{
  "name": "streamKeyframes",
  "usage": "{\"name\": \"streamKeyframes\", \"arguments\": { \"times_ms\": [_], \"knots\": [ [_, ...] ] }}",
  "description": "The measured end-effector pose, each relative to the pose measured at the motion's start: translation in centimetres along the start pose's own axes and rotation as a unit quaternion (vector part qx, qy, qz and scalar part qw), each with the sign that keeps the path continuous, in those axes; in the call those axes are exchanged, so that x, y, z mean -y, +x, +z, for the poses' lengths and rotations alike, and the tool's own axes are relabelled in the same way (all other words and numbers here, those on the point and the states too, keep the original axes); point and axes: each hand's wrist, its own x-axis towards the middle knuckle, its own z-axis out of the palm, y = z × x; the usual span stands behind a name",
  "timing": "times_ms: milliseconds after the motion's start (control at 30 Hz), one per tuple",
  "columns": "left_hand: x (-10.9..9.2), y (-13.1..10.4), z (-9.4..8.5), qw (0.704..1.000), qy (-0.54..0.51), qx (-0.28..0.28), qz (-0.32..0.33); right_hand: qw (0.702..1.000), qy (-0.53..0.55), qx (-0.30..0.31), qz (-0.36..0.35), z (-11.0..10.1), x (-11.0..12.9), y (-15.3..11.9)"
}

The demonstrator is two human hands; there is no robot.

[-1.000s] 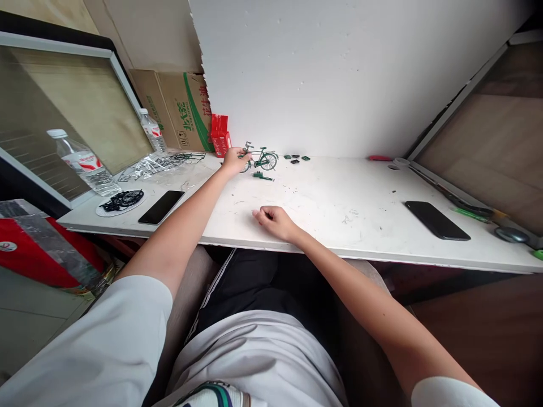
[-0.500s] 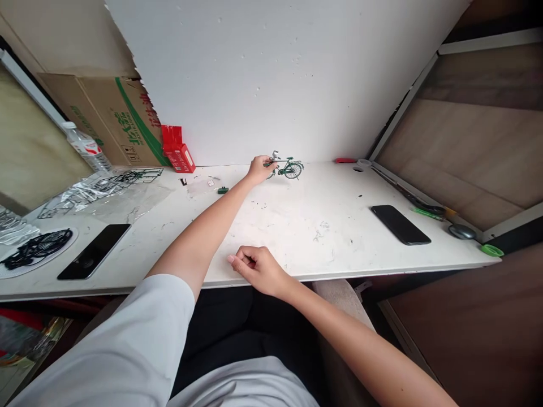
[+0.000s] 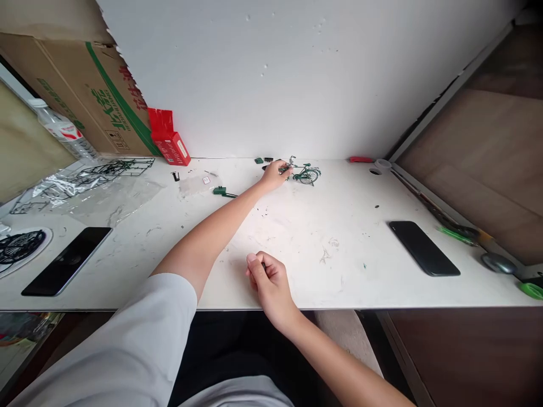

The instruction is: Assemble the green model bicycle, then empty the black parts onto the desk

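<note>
My left hand [image 3: 275, 176] reaches to the back of the white table [image 3: 297, 226], its fingers closed on the front part of a small green model bicycle [image 3: 306, 174], whose rear wheel and seat show to the right. Near the front edge, my right hand [image 3: 271, 282] is closed, thumb against the fingers; a small dark bit shows inside it, too hidden to name. Small dark green pieces [image 3: 259, 161] lie just behind my left hand. Another green part [image 3: 219, 191] with a thin dark rod rests left of my left forearm.
A red box [image 3: 170, 148], a plastic bottle [image 3: 63, 131] and a cardboard box [image 3: 93, 96] stand at the back left. Black sprues [image 3: 123, 166] lie before them. Phones lie at left [image 3: 68, 261] and right [image 3: 424, 249]. Tools line the right edge.
The view has shifted and tilted. Small dark pieces behind my left hand and the thin rod now show. My right hand has turned, its thumb pointing more upward. The bicycle is still held.
</note>
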Motion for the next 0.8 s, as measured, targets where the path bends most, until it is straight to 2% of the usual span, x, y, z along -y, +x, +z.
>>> {"name": "streamKeyframes", "arguments": {
  "times_ms": [133, 200, 300, 367, 500, 633, 733, 800],
  "knots": [
    [1.0, 0.0, 0.0, 0.999, -0.024, -0.022, 0.002, 1.0, -0.02, -0.003, 0.013, -0.2, 0.2, -0.3],
    [1.2, -0.1, -0.4, 0.999, -0.03, -0.01, 0.002, 0.999, -0.027, -0.005, 0.017, -0.4, 0.1, -0.4],
    [1.2, -0.5, -2.0, 1.0, -0.013, 0.022, 0.007, 0.999, -0.037, -0.011, 0.017, -0.7, 0.0, -0.4],
    [1.1, -1.0, -4.0, 1.0, 0.008, 0.022, 0.02, 0.999, -0.036, -0.02, 0.012, -0.8, -0.2, -0.5],
    [-0.2, -2.3, -9.6, 0.995, 0.052, -0.044, 0.075, 0.999, -0.029, -0.036, -0.004, -0.5, -0.5, -1.0],
    [-3.5, -5.3, -16.5, 0.978, 0.136, -0.135, 0.086, 0.997, -0.043, -0.049, -0.037, 0.2, -0.8, -1.6],
    [-5.9, -8.6, -22.1, 0.946, 0.231, -0.201, 0.102, 0.994, -0.056, -0.063, -0.071, 0.6, -0.9, -1.8],
    [-7.1, -11.0, -26.0, 0.914, 0.298, -0.248, 0.121, 0.991, -0.065, -0.071, -0.092, 0.8, -0.9, -1.8]
  ]
}}
